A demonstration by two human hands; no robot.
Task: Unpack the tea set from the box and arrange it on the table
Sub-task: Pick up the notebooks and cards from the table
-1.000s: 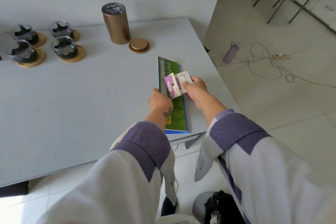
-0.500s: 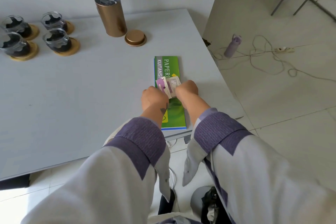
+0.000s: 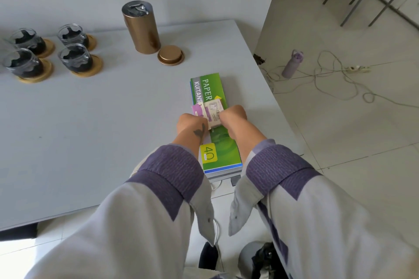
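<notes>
Grey table (image 3: 90, 142) held four cups (image 3: 74, 59) on coasters, far left. Left hand (image 3: 192, 121) and right hand (image 3: 233, 116) both pinched a small packet (image 3: 213, 113), perhaps tea, over the booklet (image 3: 213, 142). Pulling too hard could tear and spill it.

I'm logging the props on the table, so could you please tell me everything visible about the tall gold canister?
The gold canister is a tall cylinder with a brushed bronze-gold, metallic-looking wall. It stands upright near the table's far edge, right of the four glass cups. It is open: crumpled silver foil shows at its mouth. Its matching round lid lies flat on the table beside its base, at the right front. No hand touches it.
</notes>
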